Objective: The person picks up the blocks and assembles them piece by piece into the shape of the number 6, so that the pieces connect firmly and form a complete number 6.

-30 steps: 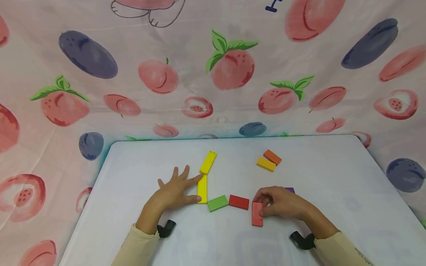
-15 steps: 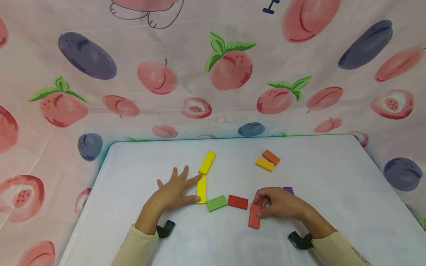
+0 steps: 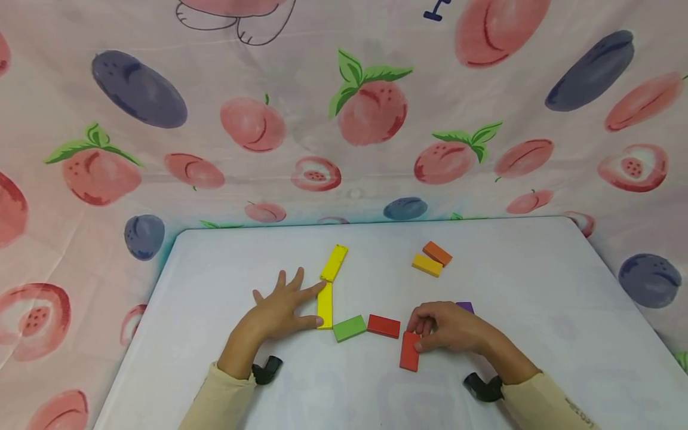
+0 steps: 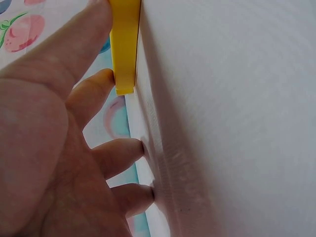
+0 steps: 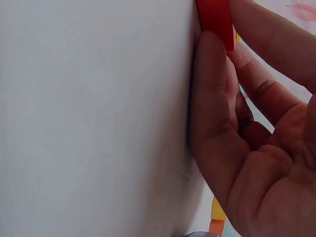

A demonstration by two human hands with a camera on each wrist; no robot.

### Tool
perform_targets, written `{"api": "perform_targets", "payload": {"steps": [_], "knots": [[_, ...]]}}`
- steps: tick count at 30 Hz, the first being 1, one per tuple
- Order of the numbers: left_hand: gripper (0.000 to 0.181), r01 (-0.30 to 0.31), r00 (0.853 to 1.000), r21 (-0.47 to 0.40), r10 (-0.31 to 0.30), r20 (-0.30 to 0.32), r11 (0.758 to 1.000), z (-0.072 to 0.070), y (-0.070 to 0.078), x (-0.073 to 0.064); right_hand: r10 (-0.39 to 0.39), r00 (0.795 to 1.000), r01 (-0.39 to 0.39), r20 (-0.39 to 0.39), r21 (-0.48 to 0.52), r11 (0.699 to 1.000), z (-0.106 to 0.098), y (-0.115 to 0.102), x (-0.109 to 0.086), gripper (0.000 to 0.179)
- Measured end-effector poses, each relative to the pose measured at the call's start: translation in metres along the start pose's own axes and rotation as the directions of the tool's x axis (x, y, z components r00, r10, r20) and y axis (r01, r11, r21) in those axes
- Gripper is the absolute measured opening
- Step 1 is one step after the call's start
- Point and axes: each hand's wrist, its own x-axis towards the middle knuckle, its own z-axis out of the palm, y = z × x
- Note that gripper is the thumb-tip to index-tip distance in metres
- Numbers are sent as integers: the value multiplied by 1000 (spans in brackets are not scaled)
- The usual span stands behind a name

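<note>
My right hand (image 3: pixel 451 325) pinches a light red block (image 3: pixel 409 352) between thumb and fingers; it lies near the right end of a darker red block (image 3: pixel 384 326). In the right wrist view, the thumb and a finger meet the held red block (image 5: pixel 216 22). My left hand (image 3: pixel 282 307) lies with fingers spread, its thumb and index fingertip touching a long yellow block (image 3: pixel 325 306). Beyond that, a second yellow block (image 3: pixel 334 263) slants away, end to end with it. A green block (image 3: pixel 349 328) sits between the near yellow block and the darker red one.
Toward the back right of the white table (image 3: pixel 215 257), an orange block (image 3: pixel 438 253) lies against a yellow-orange block (image 3: pixel 427 265). Part of a purple block (image 3: pixel 465 307) shows behind my right hand. A fruit-patterned cloth (image 3: pixel 312 77) hangs behind the table.
My right hand has shifted the light red block slightly left and nearer to me, turning it a little. The left hand and the other blocks stay in place.
</note>
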Motion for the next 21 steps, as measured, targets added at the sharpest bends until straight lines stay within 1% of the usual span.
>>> {"api": "perform_targets", "payload": {"steps": [8, 21], "knots": [[74, 7, 1000, -2, -7, 8, 1000, 0, 0, 0, 23, 1000, -23, -13, 10, 1000, 2, -1, 0, 22], [74, -1, 1000, -6, 1, 0, 1000, 0, -1, 0, 8, 1000, -8, -20, 24, 1000, 2, -1, -1, 19]]}}
